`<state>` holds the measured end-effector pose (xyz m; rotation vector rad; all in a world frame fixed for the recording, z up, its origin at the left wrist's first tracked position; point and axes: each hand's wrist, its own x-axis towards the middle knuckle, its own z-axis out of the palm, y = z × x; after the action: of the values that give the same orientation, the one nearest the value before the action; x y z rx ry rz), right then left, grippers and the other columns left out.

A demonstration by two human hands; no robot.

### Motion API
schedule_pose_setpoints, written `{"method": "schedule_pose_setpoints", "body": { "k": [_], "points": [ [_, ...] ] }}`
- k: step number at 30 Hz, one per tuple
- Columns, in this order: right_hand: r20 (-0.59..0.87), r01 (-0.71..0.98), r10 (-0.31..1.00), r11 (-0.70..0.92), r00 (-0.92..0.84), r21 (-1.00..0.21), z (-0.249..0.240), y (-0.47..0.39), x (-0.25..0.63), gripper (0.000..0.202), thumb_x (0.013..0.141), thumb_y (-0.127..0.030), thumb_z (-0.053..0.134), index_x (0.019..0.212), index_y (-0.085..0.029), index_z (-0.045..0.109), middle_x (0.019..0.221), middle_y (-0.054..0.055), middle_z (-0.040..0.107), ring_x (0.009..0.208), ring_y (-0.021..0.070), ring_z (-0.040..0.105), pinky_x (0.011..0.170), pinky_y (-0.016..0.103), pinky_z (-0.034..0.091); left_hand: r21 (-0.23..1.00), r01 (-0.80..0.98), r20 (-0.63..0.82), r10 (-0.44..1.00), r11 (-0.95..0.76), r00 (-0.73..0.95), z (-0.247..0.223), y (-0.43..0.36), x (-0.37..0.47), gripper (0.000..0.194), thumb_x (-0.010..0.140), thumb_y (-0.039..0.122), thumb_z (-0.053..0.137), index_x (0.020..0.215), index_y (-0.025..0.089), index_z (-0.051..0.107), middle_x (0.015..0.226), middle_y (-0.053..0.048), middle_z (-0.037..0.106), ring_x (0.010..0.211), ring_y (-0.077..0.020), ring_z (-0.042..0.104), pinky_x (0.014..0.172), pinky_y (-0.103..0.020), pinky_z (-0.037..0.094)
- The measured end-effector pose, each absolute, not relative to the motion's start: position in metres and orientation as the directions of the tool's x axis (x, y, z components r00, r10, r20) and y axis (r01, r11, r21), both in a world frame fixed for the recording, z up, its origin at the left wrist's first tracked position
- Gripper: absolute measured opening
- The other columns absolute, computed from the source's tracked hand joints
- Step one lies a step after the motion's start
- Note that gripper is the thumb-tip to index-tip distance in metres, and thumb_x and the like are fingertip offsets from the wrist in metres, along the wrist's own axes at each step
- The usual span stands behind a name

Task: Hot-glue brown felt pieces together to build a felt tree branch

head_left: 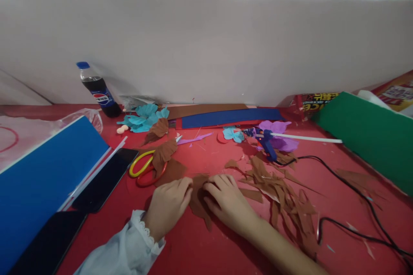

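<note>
Both hands are close together over the red table, at a piece of brown crepe paper. My left hand is closed, its fingertips pinching the paper's left edge. From the right, my right hand curls its fingers over the same piece. Beyond my left hand lie scissors with yellow and red handles, partly covered by a brown paper leaf. Brown paper strips and scraps are heaped to the right of my right hand. A blue glue gun with a white glue stick rests behind them.
A cola bottle stands at the back left near turquoise paper petals. Phones and a blue board are at left. A green board stands at right. The black cord crosses the right side. A white partition rises behind.
</note>
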<state>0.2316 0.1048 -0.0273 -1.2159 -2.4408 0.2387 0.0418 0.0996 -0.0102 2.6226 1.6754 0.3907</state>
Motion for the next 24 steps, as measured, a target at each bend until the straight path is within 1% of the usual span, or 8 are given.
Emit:
{"method": "schedule_pose_setpoints", "body": {
  "k": [2,4,8,11,15,19,24],
  "points": [
    [0.266,0.728,0.799,0.602,-0.54,-0.329,-0.027,0.105,0.232,0.01,0.081,-0.02,0.055,0.091,-0.021,0.054,0.093,0.003,0.058,0.086,0.0173,0.047,0.074,0.031,0.031,0.161,0.828,0.228,0.836,-0.538,0.499,-0.011,0.097,0.039,0.018,0.087,0.022,0.039,0.082,0.02,0.056,0.07,-0.001,0.062,0.066,-0.0138,0.059,0.059,-0.023,0.039],
    [0.263,0.725,0.8,0.6,-0.54,-0.337,-0.027,0.105,0.232,0.01,0.081,-0.021,0.055,0.091,-0.021,0.054,0.093,0.003,0.058,0.087,0.0177,0.047,0.074,0.031,0.031,0.174,0.791,0.231,0.805,-0.586,0.546,-0.012,0.095,0.036,0.019,0.087,0.023,0.04,0.08,0.02,0.057,0.069,-0.001,0.062,0.067,-0.0142,0.058,0.061,-0.024,0.039],
    [0.261,0.722,0.8,0.599,-0.54,-0.346,-0.026,0.105,0.232,0.01,0.082,-0.02,0.054,0.092,-0.021,0.054,0.093,0.004,0.058,0.087,0.0183,0.047,0.075,0.032,0.03,0.167,0.812,0.274,0.817,-0.56,0.507,-0.013,0.099,0.031,0.021,0.088,0.023,0.038,0.089,0.02,0.059,0.074,-0.002,0.064,0.068,-0.0136,0.059,0.064,-0.024,0.041],
    [0.252,0.723,0.803,0.596,-0.54,-0.35,-0.026,0.105,0.232,0.01,0.081,-0.019,0.054,0.091,-0.021,0.054,0.093,0.003,0.058,0.086,0.0182,0.046,0.075,0.032,0.03,0.103,0.845,0.269,0.833,-0.525,0.484,-0.012,0.104,0.032,0.023,0.089,0.023,0.037,0.089,0.019,0.06,0.073,-0.002,0.064,0.068,-0.0139,0.059,0.064,-0.025,0.04],
    [0.255,0.717,0.804,0.594,-0.536,-0.366,-0.026,0.105,0.231,0.009,0.082,-0.019,0.053,0.091,-0.02,0.054,0.093,0.003,0.058,0.087,0.0183,0.045,0.076,0.032,0.03,0.017,0.88,0.242,0.856,-0.474,0.456,-0.011,0.105,0.037,0.019,0.088,0.025,0.042,0.083,0.019,0.06,0.069,-0.001,0.063,0.064,-0.0166,0.058,0.059,-0.027,0.037],
    [0.256,0.714,0.805,0.594,-0.536,-0.372,-0.026,0.105,0.232,0.007,0.083,-0.017,0.051,0.089,-0.019,0.055,0.091,0.004,0.057,0.085,0.0181,0.044,0.074,0.031,0.03,-0.061,0.895,0.274,0.854,-0.443,0.442,-0.01,0.1,0.044,0.018,0.086,0.023,0.044,0.076,0.018,0.058,0.064,-0.001,0.061,0.061,-0.0182,0.057,0.056,-0.029,0.035],
    [0.23,0.72,0.803,0.595,-0.549,-0.358,-0.014,0.116,0.232,0.014,0.087,-0.014,0.044,0.086,-0.018,0.057,0.085,0.004,0.055,0.083,0.0176,0.042,0.072,0.03,0.03,-0.126,0.895,0.321,0.836,-0.429,0.445,-0.01,0.098,0.049,0.019,0.085,0.02,0.045,0.068,0.019,0.054,0.057,0.0,0.056,0.056,-0.0187,0.055,0.053,-0.03,0.032]
  ]
}}
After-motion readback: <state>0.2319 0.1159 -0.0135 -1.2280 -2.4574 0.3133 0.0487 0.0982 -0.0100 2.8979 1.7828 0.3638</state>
